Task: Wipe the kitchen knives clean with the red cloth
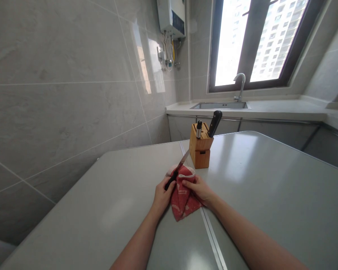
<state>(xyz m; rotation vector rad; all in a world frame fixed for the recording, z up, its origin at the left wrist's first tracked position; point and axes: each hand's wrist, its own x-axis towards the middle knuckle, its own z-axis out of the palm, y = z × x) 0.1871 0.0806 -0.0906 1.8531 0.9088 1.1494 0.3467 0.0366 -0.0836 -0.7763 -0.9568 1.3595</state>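
My left hand [162, 194] is closed around the black handle of a knife [182, 161], whose blade points up and away toward the block. A red cloth [185, 202] with a pale edge and light pattern hangs under and beside the handle. Gripping that cloth from the right is my right hand [199, 189], thumb on top and the other fingers partly hidden by the fabric. Just beyond the blade stands a wooden knife block [202, 159]. A large black-handled knife [215, 123] and a smaller tool with a black and silver handle [198, 129] are slotted in it.
The pale folding table [124, 180] has a metal seam [212, 236] running through its middle. Behind it, a white counter [281, 106] holds a sink [221, 105] and a faucet [240, 85] below the window. A tiled wall [73, 105] borders the left side.
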